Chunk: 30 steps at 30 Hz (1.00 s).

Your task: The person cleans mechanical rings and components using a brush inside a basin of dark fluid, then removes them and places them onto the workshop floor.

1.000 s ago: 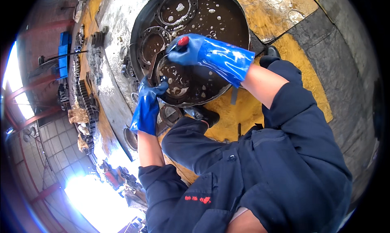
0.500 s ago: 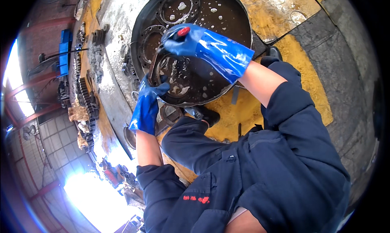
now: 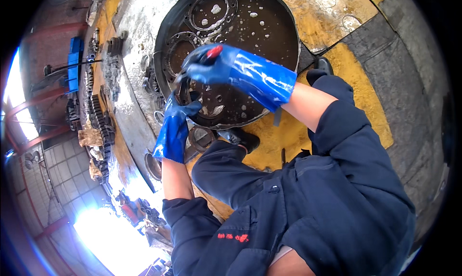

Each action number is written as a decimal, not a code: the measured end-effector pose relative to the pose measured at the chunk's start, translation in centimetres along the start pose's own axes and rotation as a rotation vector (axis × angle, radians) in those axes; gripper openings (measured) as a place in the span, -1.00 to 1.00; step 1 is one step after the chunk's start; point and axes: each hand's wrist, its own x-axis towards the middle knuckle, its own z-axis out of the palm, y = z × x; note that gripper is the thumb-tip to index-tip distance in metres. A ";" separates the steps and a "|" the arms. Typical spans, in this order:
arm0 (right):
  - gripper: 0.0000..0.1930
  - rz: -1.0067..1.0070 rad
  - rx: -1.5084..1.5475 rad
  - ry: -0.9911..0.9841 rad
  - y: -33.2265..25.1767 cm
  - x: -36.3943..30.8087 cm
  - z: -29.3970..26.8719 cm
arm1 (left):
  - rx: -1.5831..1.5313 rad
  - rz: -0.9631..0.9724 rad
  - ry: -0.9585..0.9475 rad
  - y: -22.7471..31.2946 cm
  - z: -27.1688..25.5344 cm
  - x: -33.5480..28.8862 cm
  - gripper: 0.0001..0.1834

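Both my hands wear long blue rubber gloves over a round black tub (image 3: pixel 162 47) of dark brown liquid (image 3: pixel 264 50). My left hand (image 3: pixel 174 124) is closed on a dark metal ring (image 3: pixel 184 92), tilted up at the tub's near left side; my hands hide much of it. Against the upper part of that ring works my right hand (image 3: pixel 209 66), its fingers wrapped round a red-handled tool (image 3: pixel 214 51). The tool's working end is blurred and hidden, so its kind does not show. Two flat metal rings with bolt holes, a far ring (image 3: pixel 233 9) and a nearer ring (image 3: pixel 185 37), lie in the liquid.
Patches of white foam float on the liquid. Loose rings (image 3: pixel 153 165) lie on the floor left of the tub, with a row of dark metal parts (image 3: pixel 98 112) beyond. Yellow boards (image 3: pixel 361 93) and grey mats surround my shoes (image 3: pixel 245 140).
My right hand has moved a little left and down along the held ring, with the red-handled tool in it. My left hand stays nearly where it was.
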 end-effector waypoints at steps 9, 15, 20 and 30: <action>-0.66 0.198 0.077 0.276 4.6 0.2 -0.7 | -0.149 -0.235 0.131 -0.8 -0.1 1.8 -0.22; -0.50 0.748 0.178 0.523 7.7 -0.2 -0.9 | 0.272 -0.352 -0.097 2.9 -1.5 7.4 -0.27; -0.55 0.837 -0.019 0.470 6.2 -0.4 -1.0 | 0.652 -0.026 -0.310 3.1 -2.3 14.2 -0.53; -0.51 0.715 0.059 0.507 3.8 -1.0 -3.6 | 0.279 -0.382 0.008 4.7 -0.4 9.6 -0.38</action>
